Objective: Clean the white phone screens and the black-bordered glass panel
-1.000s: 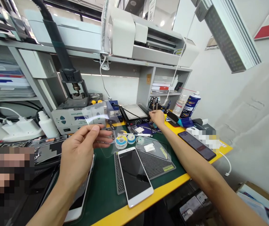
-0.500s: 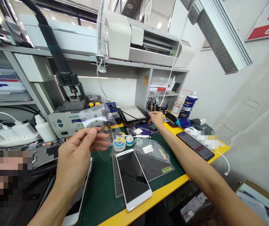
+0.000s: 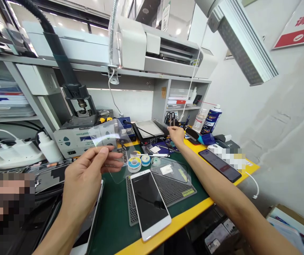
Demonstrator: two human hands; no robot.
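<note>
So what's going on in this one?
A person at a repair bench holds a clear plastic sheet up in their left hand, pinched between thumb and fingers. Their right hand reaches toward the back of the bench, near a pair of scissors standing upright. A white phone lies face up on a grey mat, with spools of solder just beyond it.

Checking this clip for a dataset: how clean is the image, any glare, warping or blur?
Head view: wide-angle warping bends the shelf and lamp bar toward the edges; the clear plastic sheet in the left hand shows a bright glare streak; pixelated patches hide the lower-left corner, with another patch right of centre; the rest looks fairly sharp.
</note>
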